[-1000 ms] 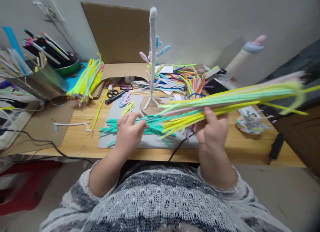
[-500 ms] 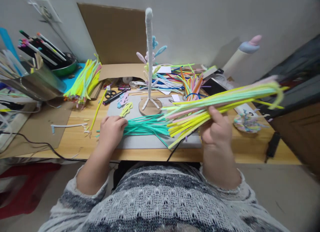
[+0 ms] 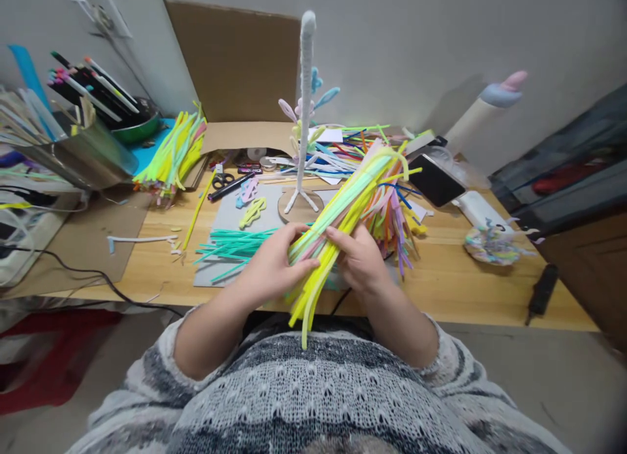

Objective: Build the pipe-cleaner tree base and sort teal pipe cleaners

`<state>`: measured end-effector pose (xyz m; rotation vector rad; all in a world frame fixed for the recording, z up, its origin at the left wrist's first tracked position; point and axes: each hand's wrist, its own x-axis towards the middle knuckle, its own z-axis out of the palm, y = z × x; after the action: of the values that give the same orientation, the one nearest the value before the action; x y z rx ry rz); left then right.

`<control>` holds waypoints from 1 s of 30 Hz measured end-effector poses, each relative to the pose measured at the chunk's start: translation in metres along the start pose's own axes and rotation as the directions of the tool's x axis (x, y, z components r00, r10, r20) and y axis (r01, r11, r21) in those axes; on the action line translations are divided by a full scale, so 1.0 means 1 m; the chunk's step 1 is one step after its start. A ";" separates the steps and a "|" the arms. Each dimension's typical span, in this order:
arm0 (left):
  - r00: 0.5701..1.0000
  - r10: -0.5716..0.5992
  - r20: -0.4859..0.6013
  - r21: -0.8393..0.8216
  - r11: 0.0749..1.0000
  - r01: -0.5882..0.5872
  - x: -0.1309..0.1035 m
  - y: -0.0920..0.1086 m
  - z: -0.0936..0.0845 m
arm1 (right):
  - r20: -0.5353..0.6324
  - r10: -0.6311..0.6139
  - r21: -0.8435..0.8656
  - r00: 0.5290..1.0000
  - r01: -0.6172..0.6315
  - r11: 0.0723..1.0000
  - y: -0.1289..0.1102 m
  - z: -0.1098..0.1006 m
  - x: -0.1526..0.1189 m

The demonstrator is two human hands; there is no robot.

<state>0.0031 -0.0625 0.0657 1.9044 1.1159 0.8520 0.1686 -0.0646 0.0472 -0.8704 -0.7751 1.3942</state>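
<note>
Fuzzy-stem bundle [image 3: 337, 209]: yellow, mint and pink, held aslant over the grey mat [image 3: 223, 212], its lower ends pointing toward the knitted sweater [image 3: 313, 389].
Left hand [image 3: 274, 261]: fingers wrapped round the bundle's lower part, thumb on top.
Right hand [image 3: 363, 258]: grasping the bundle a little higher, thumb laid across the stems.
Teal stems [image 3: 235, 245]: loose on the mat, partly hidden from me by the left hand.
White stand [image 3: 305, 88]: upright on its round base [image 3: 301, 213], beyond the bundle.
Desk [image 3: 450, 291]: wooden, a dark phone [image 3: 437, 178] lying toward the right.

Single head-worn view; faces forward and down; desk [image 3: 450, 287] near, wall [image 3: 401, 42] beyond
</note>
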 end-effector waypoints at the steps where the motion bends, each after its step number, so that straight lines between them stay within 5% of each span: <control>1: 1.000 -0.017 -0.004 -0.007 1.000 0.017 0.001 0.001 0.004 | 0.032 -0.008 -0.040 0.999 0.010 0.999 0.002 -0.001 0.000; 4: 0.983 -0.185 0.021 -0.218 0.958 0.185 0.001 -0.001 0.005 | 0.094 0.028 -0.096 0.995 -0.019 0.995 0.003 -0.006 0.001; 8: 0.889 -0.352 0.293 -0.583 0.671 0.458 0.000 -0.002 -0.003 | 0.150 0.177 -0.019 0.973 -0.176 0.984 -0.006 -0.007 0.001; 14: 0.864 -0.346 0.366 -0.703 0.505 0.500 0.001 0.000 -0.004 | 0.158 0.251 0.020 0.955 -0.258 0.966 -0.013 -0.004 -0.003; 19: 0.882 -0.347 0.318 -0.677 0.569 0.468 0.001 -0.001 -0.003 | 0.177 0.214 0.032 0.961 -0.223 0.974 -0.006 -0.009 -0.001; 25: 0.974 -0.171 0.147 -0.381 0.899 0.215 0.000 -0.005 0.007 | 0.184 0.088 0.009 0.979 -0.091 0.996 -0.003 -0.005 -0.001; 27: 0.981 -0.140 0.132 -0.360 0.916 0.179 0.000 -0.006 0.010 | 0.176 0.072 -0.012 0.982 -0.071 0.997 -0.001 -0.006 0.000; 30: 0.949 -0.233 0.214 -0.507 0.804 0.311 0.000 -0.007 0.011 | 0.193 0.106 -0.046 0.975 -0.099 0.994 0.001 -0.010 0.001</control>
<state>0.0090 -0.0630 0.0544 1.2784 0.9130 0.7514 0.1768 -0.0637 0.0412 -0.8183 -0.9175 1.5785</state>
